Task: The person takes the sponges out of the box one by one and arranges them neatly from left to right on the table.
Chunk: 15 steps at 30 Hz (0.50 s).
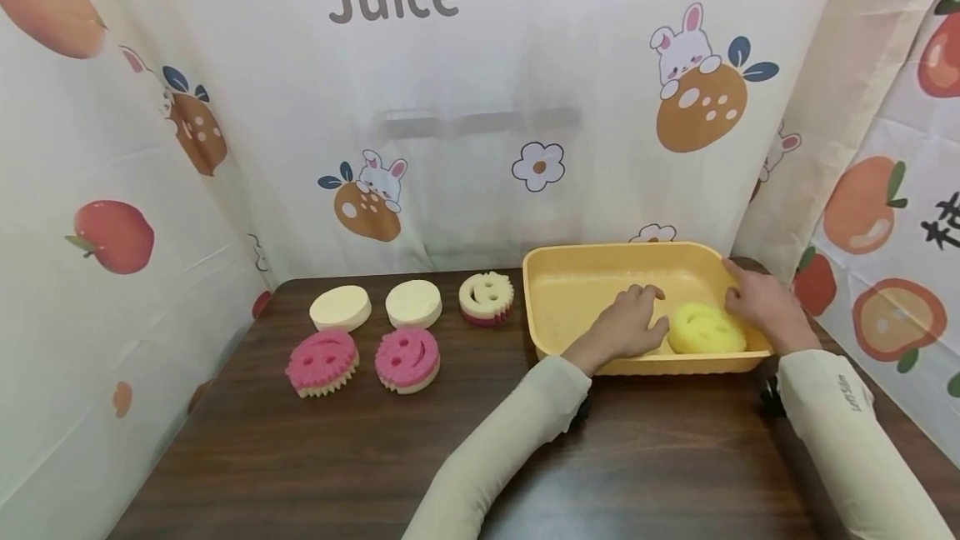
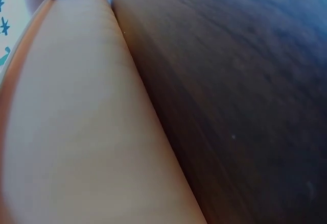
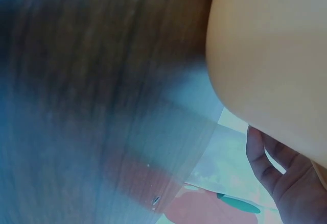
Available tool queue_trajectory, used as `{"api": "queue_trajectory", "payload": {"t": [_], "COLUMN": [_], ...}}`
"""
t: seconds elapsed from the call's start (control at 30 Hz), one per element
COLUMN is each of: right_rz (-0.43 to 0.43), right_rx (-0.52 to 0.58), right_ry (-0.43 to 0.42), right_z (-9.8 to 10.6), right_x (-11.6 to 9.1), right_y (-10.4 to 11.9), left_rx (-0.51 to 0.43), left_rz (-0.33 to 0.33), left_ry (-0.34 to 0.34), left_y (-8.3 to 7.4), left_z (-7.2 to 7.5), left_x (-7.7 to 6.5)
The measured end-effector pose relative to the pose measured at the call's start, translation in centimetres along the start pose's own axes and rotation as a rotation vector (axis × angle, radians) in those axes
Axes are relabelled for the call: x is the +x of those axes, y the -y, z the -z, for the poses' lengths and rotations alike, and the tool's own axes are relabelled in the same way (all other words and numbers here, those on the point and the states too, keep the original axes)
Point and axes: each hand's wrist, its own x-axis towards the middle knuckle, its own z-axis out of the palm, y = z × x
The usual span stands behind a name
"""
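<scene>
A yellow rectangular tray [image 1: 551, 307] stands on the right side of the table. Inside it, near the front right corner, lies a round yellow smiley-face sponge [image 1: 703, 330]. My left hand [image 1: 624, 327] is over the tray, just left of the sponge, its fingers loosely bent with nothing between them. At the tray's right end my right hand [image 1: 771, 308] grips the wall, with a finger reaching along the rim. In the right wrist view, fingers [image 3: 261, 157] of that hand lie against the outside of the tray.
Left of the tray are two cream round sponges [image 1: 340, 308], two pink smiley-face sponges [image 1: 407, 361] and a cream-topped smiley one [image 1: 487, 297] with a pink underside. A printed curtain [image 1: 480, 107] encloses the brown wooden table [image 1: 300, 457] at the back and sides.
</scene>
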Motion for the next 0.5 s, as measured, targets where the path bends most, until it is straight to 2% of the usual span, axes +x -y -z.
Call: {"api": "queue_trajectory", "payload": {"t": [0.5], "right_rz": [-0.005], "right_rx": [0.011], "right_ry": [-0.002], "right_z": [0.1], "right_x": [0.0], "right_y": [0.1], "left_rx": [0.038], "left_rz": [0.041], "left_ry": [0.035], "left_y": [-0.9], "left_z": [-0.8], "left_x": [1.3]}}
